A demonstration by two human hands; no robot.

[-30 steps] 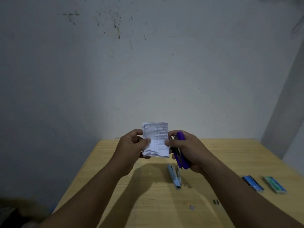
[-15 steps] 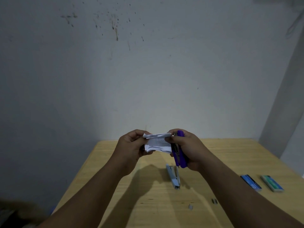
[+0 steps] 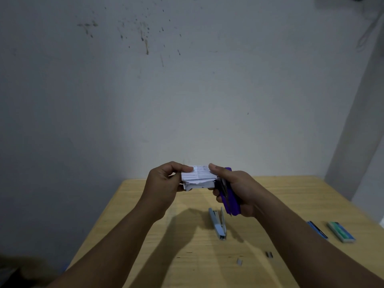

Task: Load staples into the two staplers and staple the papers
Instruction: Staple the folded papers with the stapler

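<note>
Left hand (image 3: 166,179): I pinch the papers (image 3: 198,178) by their left end.
Right hand (image 3: 234,190): I grip the purple stapler (image 3: 230,201), its nose at the papers' right edge.
Second stapler (image 3: 217,224): on the surface (image 3: 291,196), below my right hand.

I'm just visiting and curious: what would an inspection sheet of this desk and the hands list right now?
Surface: wooden table, pale, against a wall.
Job's things: folded papers held in the air between both hands; purple stapler at their right edge; light blue stapler lying on the table.
Clutter: two staple boxes at the right; loose staple strips.
Hands: left hand pinches the papers; right hand grips the purple stapler.
Cables: one hangs on the wall, top right.
Surroundings: stained wall.
</note>
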